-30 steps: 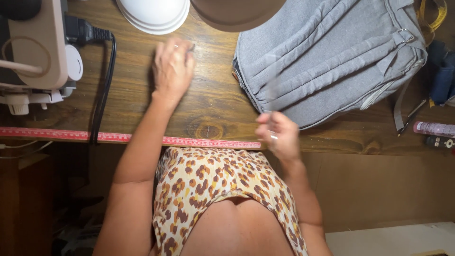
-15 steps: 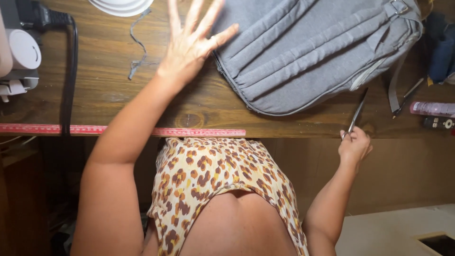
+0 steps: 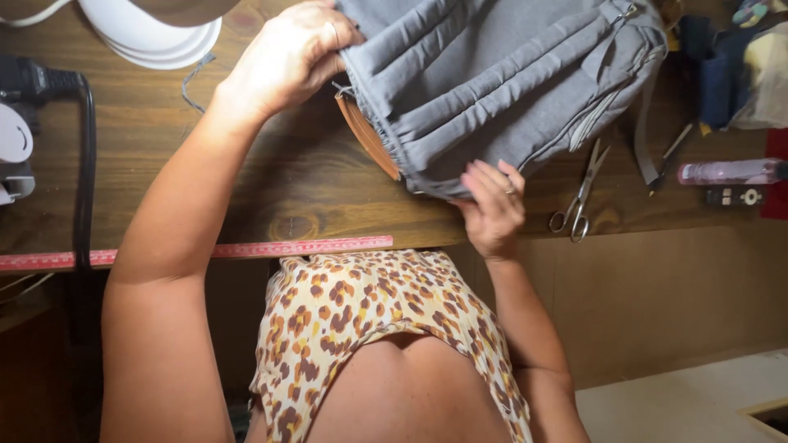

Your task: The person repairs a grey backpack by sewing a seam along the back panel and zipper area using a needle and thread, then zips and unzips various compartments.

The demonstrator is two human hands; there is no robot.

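Observation:
A grey padded backpack (image 3: 509, 74) lies on the dark wooden table (image 3: 271, 172). My left hand (image 3: 287, 53) grips its left edge and lifts it a little, so a tan leather underside (image 3: 365, 135) shows. My right hand (image 3: 492, 201) presses its fingers against the bag's near edge at the table's front. A pair of metal scissors (image 3: 579, 197) lies just to the right of that hand.
White stacked plates (image 3: 152, 33) sit at the back left. A black plug and cable (image 3: 82, 139) run down the left side. A red measuring tape (image 3: 246, 248) lines the table's front edge. A pink tube (image 3: 726, 171) and small items lie at far right.
My left hand moved from flat on the table onto the backpack's edge and closed on it. My right hand rose from the table edge to the bag. Scissors now lie on the table.

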